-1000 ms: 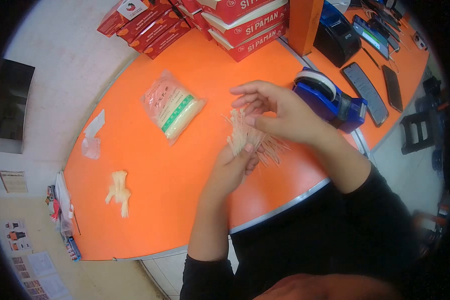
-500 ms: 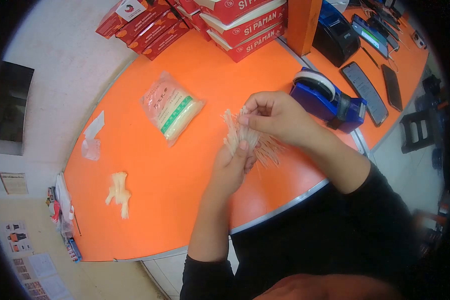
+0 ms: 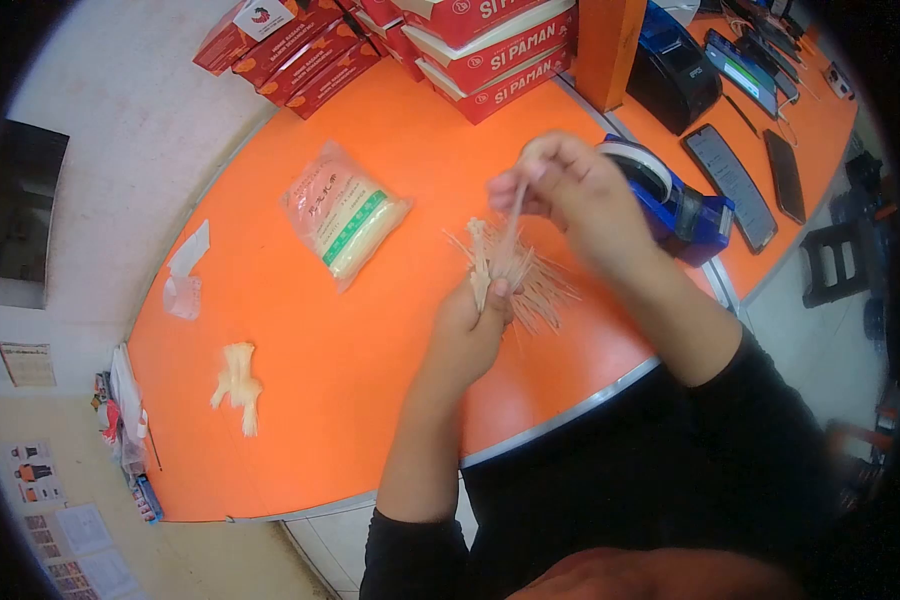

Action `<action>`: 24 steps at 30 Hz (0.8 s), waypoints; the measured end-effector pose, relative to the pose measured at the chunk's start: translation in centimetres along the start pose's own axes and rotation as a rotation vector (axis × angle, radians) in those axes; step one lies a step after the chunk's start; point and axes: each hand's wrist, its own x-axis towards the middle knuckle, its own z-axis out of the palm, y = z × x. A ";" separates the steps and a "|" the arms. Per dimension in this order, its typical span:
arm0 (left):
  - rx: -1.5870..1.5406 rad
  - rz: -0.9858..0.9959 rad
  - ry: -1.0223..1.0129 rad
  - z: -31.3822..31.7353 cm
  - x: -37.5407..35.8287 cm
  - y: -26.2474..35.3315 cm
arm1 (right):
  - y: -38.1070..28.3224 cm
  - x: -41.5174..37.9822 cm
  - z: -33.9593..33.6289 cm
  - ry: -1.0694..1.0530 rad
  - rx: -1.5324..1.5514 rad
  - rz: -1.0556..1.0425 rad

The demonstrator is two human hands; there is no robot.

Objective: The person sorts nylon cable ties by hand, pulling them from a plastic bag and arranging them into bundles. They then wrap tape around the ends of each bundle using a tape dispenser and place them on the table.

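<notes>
My left hand [image 3: 473, 335] is closed around the lower end of a bundle of thin cream-coloured strands [image 3: 532, 280], which fan out above the table. Above it, my right hand [image 3: 592, 205] pinches a pale, slightly see-through strand [image 3: 516, 215] that runs up from the bundle; motion blurs its fingers. To the left of both hands lies a clear plastic packet [image 3: 342, 215] with a green stripe and red print, holding pale contents. Farther left, a small cream-coloured clump [image 3: 237, 385] of similar-looking material rests on the orange table [image 3: 340, 400].
Red boxes [image 3: 500, 70] are stacked at the back. A blue tape dispenser [image 3: 695, 220] stands beside my right forearm. Phones [image 3: 730, 185] and a black device [image 3: 670, 70] lie past the orange post [image 3: 608, 50]. White scraps [image 3: 183, 275] sit near the left edge.
My right hand has moved up and right from the bundle, drawing out a strand. The bundle stays in my left hand, which has shifted slightly.
</notes>
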 end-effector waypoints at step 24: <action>-0.463 0.089 0.205 -1.1 0.3 0.6 | -0.3 -0.6 0.6 -0.115 -0.293 0.283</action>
